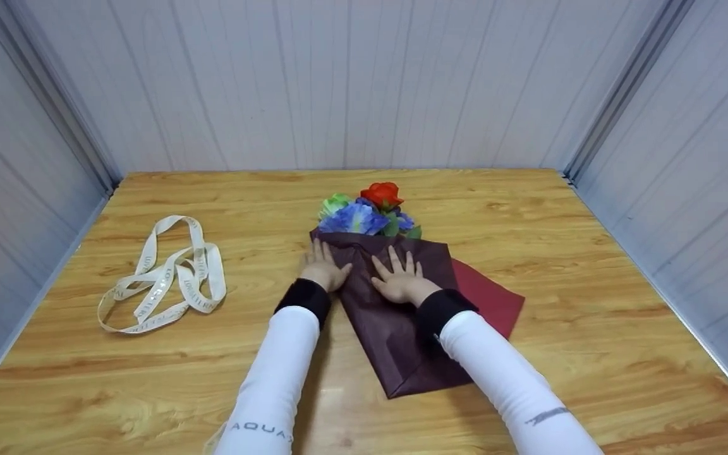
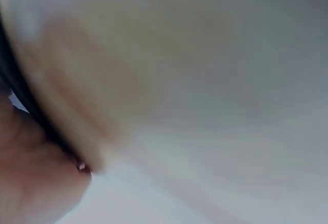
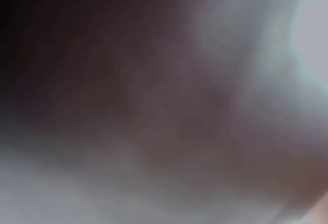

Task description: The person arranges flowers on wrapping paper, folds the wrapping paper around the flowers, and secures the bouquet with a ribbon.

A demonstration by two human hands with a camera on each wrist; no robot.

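A bouquet lies on the wooden table in the head view, wrapped in dark maroon paper (image 1: 370,316). Out of its far end show a red rose (image 1: 382,193), a blue flower (image 1: 354,218) and a pale green flower (image 1: 335,205). My left hand (image 1: 325,265) rests with extended fingers on the paper's left edge, near the flowers. Flat on the middle of the wrapping, with its fingers spread, is my right hand (image 1: 400,278). A brighter red sheet (image 1: 487,294) sticks out from under the wrapping on the right. Both wrist views are badly blurred.
A loosely looped cream ribbon (image 1: 162,284) with printed lettering lies on the left of the wooden table (image 1: 591,354). Pale panel walls (image 1: 364,82) stand behind the table and along both sides.
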